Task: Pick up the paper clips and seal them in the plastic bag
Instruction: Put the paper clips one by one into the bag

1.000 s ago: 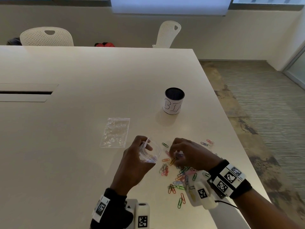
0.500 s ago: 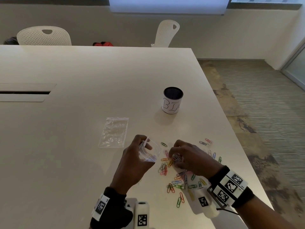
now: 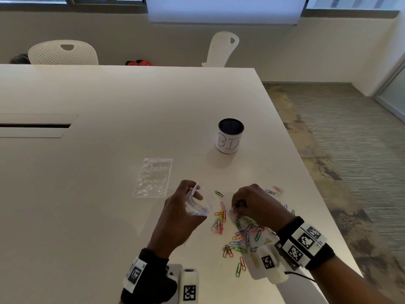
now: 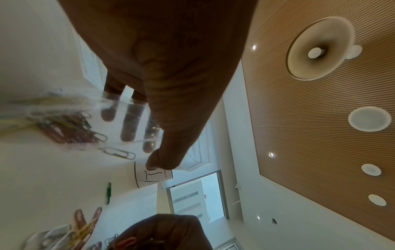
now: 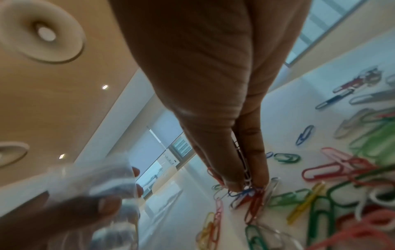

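A clear plastic bag (image 3: pixel 198 205) is held above the white table (image 3: pixel 109 150) by the left hand (image 3: pixel 182 213), whose thumb and fingers are curled round its mouth so that the opening is kept apart. In the left wrist view, coloured clips are seen already inside this bag (image 4: pixel 64 128), with the fingers (image 4: pixel 128 125) showing through the film. Just to the right, a small bundle of paper clips (image 5: pixel 248 191) is pinched between the thumb and fingertips of the right hand (image 3: pixel 256 205), low over the table. The rest of the paper clips (image 3: pixel 238 233) are scattered on the table beneath and near that hand, at the near right edge, with a few strays (image 3: pixel 275 190) lying further right. A second plastic bag (image 3: pixel 153 177) is laid flat on the table, left of and beyond the held one. A dark cup with a white label (image 3: pixel 230 137) is stood upright further off, well apart from the clips. Two white chairs (image 3: pixel 63 52) are seen at the far side.
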The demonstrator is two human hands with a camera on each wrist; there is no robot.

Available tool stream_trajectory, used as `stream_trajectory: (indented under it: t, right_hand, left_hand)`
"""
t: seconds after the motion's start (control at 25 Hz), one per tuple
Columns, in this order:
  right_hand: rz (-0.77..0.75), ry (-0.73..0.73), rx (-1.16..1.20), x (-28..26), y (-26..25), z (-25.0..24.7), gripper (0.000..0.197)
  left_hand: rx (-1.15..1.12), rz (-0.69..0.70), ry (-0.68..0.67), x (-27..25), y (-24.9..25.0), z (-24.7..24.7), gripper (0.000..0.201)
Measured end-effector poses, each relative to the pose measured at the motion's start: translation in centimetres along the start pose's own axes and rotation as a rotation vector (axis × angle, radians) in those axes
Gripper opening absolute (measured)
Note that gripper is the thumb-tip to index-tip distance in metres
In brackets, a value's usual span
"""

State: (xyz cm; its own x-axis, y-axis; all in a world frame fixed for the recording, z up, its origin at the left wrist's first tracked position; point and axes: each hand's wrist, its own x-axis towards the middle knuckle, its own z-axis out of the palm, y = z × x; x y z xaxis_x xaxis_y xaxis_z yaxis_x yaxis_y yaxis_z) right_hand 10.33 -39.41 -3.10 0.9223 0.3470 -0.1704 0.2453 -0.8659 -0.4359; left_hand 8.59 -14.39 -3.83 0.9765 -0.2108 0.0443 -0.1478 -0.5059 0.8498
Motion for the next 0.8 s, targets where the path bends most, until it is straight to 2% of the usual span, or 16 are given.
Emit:
stream_trajectory:
  t: [0.08, 0.2, 0.32, 0.4, 0.52, 0.68, 0.8]
  right_hand:
    - [0.068, 0.037, 0.120, -0.3, 0.4, -0.5, 0.008]
    - [0.139, 0.128, 0.428, -1.1, 0.0, -1.6, 0.008]
    - [0.099, 0.162, 0.723, -1.8, -1.7, -2.9, 0.010]
    - [0.063, 0.174, 0.808, -2.0, -3.0, -3.5, 0.012]
    - [-0.005, 0.199, 0.762, -1.8, -5.1, -4.1, 0.013]
    - [-0.091, 0.234, 0.469, -1.1, -7.3, -3.8, 0.011]
    - [-0.127, 0.226, 0.415, -0.8, -8.0, -3.7, 0.013]
  left_hand:
    - [-0.003, 0.002, -0.002, 0.0, 0.1, 0.0, 0.055]
    - [-0.002, 0.008, -0.010, -0.1, 0.3, 0.2, 0.055]
    - [0.001, 0.012, -0.012, 0.0, 0.4, 0.5, 0.054]
    - [0.005, 0.016, -0.020, 0.1, 0.5, 0.6, 0.054]
    - [0.003, 0.005, -0.029, 0.1, 0.6, 0.6, 0.054]
    - [0.000, 0.002, -0.025, 0.0, 0.5, 0.6, 0.054]
    - [-0.010, -0.007, -0.024, 0.0, 0.4, 0.6, 0.054]
